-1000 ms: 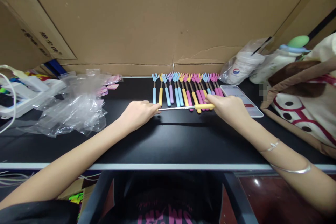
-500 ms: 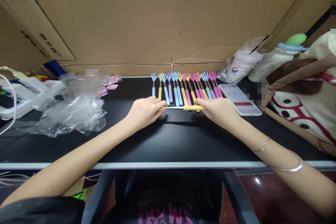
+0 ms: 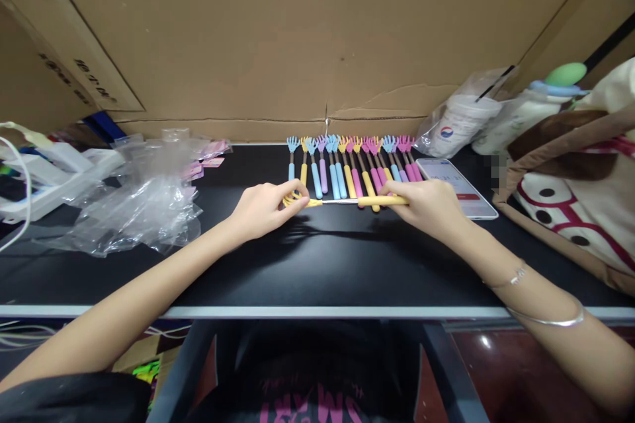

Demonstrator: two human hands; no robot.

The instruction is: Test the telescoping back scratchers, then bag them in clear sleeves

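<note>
Between my two hands a yellow back scratcher (image 3: 342, 201) is held level above the black table. My left hand (image 3: 265, 208) is closed around its yellow claw end, with some of the prongs showing past the fingers. On the other side my right hand (image 3: 421, 205) grips the yellow handle. A short stretch of the metal rod shows in the middle. Just behind lies a row of back scratchers (image 3: 339, 175) in blue, yellow, purple and pink, claws pointing to the cardboard wall.
Clear plastic bags (image 3: 149, 205) lie in a pile on the left beside a white power strip (image 3: 64, 178). To the right are a phone (image 3: 456, 188), a bagged paper cup (image 3: 456, 125), a bottle (image 3: 536, 109) and a cloth bag (image 3: 570, 211). Cardboard (image 3: 238, 33) walls the back.
My right hand has shifted a little to the right along with the handle. My left hand has eased its hold, so the claw shows more. The row lies as before.
</note>
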